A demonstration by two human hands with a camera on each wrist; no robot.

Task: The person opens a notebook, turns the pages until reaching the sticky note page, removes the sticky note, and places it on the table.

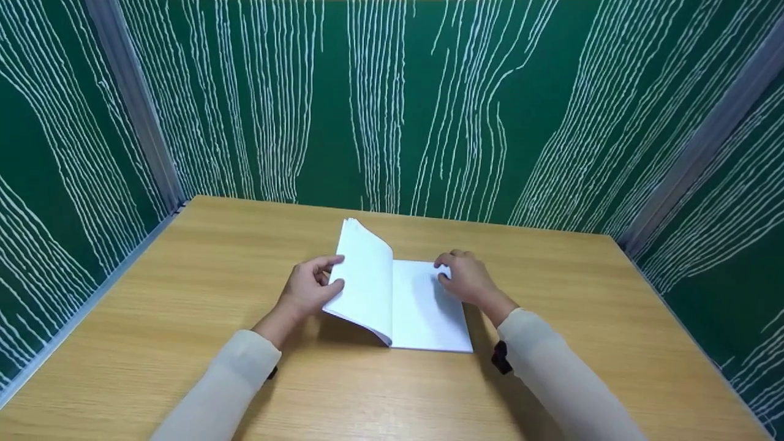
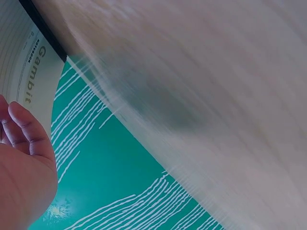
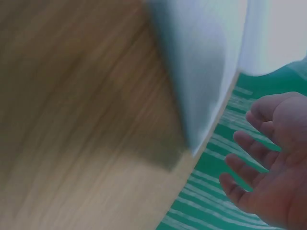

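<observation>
A notebook (image 1: 429,306) lies spread on the table, its right part flat and its left part raised at a slant. The left hand (image 1: 309,286) pinches the outer edge of the raised part, with the thumb on the white page. In the left wrist view the cover (image 2: 29,62) reads "Gambit" and "NOTEBOOK", and the left hand (image 2: 26,163) shows beneath it. Over the upper right corner of the flat page hovers the right hand (image 1: 468,278), fingers loosely bent. The right wrist view shows the right hand (image 3: 273,163) with fingers spread and nothing between them.
The wooden table (image 1: 214,275) extends around the notebook on all sides. Green panels (image 1: 429,110) with white wavy lines stand behind it and at both sides, joined by grey posts (image 1: 138,98). Dark straps (image 1: 501,358) show near the wrists.
</observation>
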